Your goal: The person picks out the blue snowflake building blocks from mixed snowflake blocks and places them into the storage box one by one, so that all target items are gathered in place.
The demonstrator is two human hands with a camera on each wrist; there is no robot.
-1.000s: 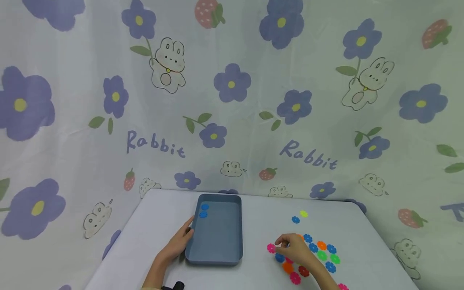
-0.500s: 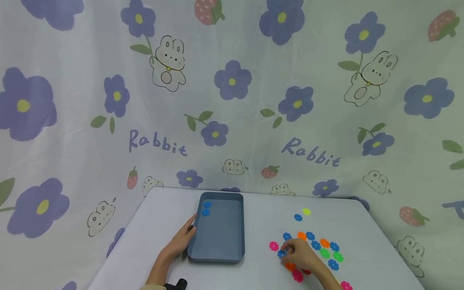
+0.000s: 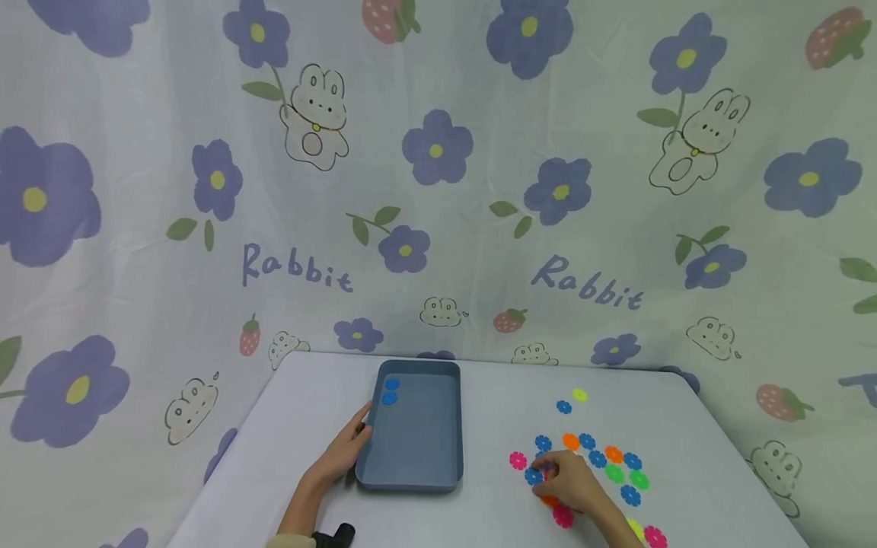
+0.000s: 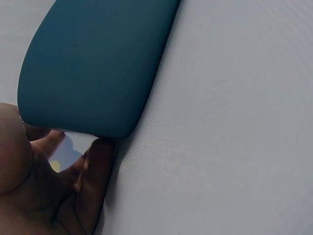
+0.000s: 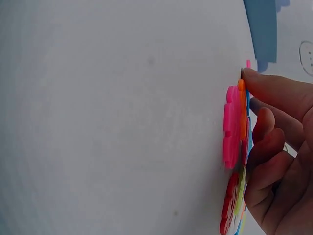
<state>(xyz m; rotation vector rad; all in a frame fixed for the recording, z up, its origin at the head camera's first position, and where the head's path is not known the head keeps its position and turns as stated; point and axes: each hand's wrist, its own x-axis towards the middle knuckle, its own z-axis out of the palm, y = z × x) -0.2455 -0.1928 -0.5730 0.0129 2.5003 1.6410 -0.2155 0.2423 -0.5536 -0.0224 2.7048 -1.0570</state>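
Blue disc point(image 3: 533, 476) on table point(image 3: 489, 495) | your right hand point(image 3: 570, 482) pinches it, fingertips at its edges | left hand point(image 3: 340, 454) relaxed against tray point(image 3: 411, 445) | looks like pickup, you'd want a clean lift

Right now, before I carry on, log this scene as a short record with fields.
tray: grey-blue, on the white table
in tray: two blue discs, far left corner
left grip: touches the tray's left side
right grip: fingers at a blue disc; whether pinched, unclear
loose discs: pink, orange, blue, green, yellow, red; right of the tray
backdrop: floral rabbit-print sheet
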